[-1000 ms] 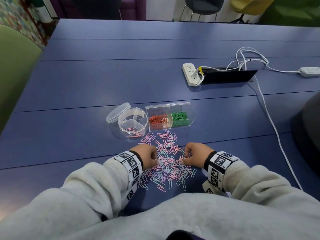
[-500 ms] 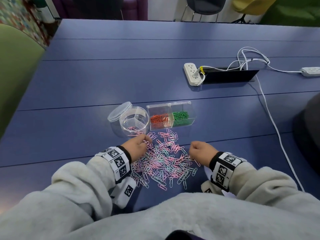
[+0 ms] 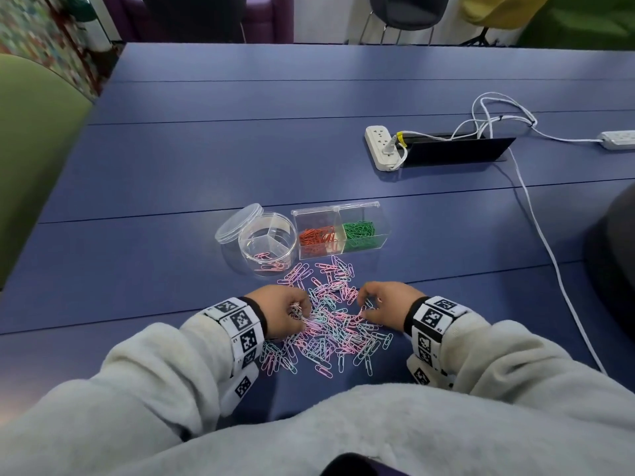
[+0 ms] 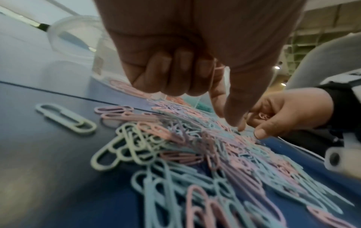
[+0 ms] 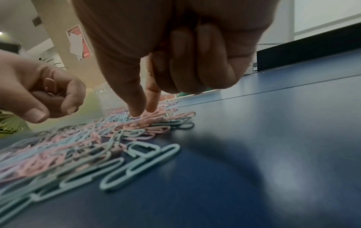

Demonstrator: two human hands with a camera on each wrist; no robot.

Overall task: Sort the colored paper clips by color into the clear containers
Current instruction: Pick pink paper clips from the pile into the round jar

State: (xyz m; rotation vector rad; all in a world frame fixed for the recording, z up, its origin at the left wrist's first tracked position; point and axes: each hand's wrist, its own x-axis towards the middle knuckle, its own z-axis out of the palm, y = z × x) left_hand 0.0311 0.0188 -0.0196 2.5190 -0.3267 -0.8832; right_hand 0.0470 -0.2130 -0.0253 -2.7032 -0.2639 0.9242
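Note:
A loose pile of pink and pale blue paper clips (image 3: 330, 334) lies on the blue table in front of me. My left hand (image 3: 299, 312) hovers over the pile's left side, thumb and forefinger pointing down at it, other fingers curled round a few pink clips (image 4: 218, 67). At the pile's right side, my right hand (image 3: 364, 309) touches the clips with thumb and forefinger (image 5: 136, 113); pink clips (image 4: 262, 115) sit in its curled palm. Behind the pile stand a round clear container (image 3: 287, 231) with some pink clips and a rectangular clear box (image 3: 378, 218) with orange and green clips.
The round container's lid (image 3: 237, 223) leans against its left side. A white power strip (image 3: 379, 146), a black cable hatch (image 3: 453, 151) and white cables (image 3: 536, 221) lie at the back right. A dark object (image 3: 615, 269) sits at the right edge.
Half a second ago my left hand was up at the round container's near rim; it has come back to the pile. My right hand has moved left, back onto the clips.

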